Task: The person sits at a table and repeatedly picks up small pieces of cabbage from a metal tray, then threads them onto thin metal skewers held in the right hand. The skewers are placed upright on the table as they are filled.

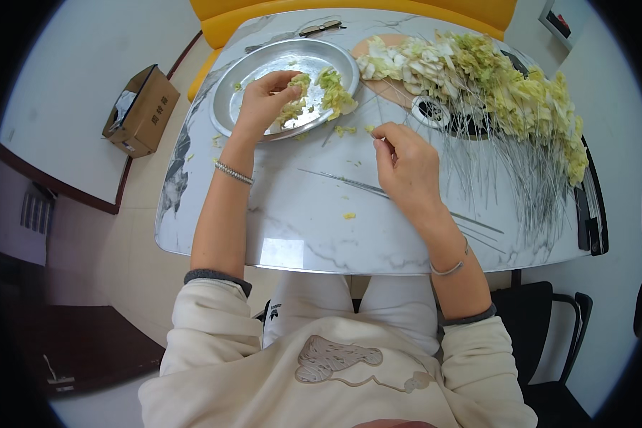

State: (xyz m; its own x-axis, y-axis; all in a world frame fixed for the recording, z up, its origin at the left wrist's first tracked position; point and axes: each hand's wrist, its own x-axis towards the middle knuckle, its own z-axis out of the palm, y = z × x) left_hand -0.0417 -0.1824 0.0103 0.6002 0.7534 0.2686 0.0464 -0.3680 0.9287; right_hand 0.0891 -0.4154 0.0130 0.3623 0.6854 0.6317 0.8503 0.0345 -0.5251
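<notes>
My left hand is over the round metal tray, pinching a yellow-green leafy piece that looks like cabbage. More leafy pieces lie at the tray's right side. My right hand is just above the table, right of the tray, fingers curled. A small yellow-green bit shows at its fingertips; whether the hand holds it or a thin skewer is unclear. Several loose thin metal skewers lie partly under my right hand and forearm. At the right, a large heap of leafy pieces is threaded on many thin skewers.
The marble-patterned table bears scattered leaf scraps. Eyeglasses lie at the far edge, a white-and-black round object beside the heap. A cardboard box stands left on the floor, a black chair at right, a yellow seat beyond.
</notes>
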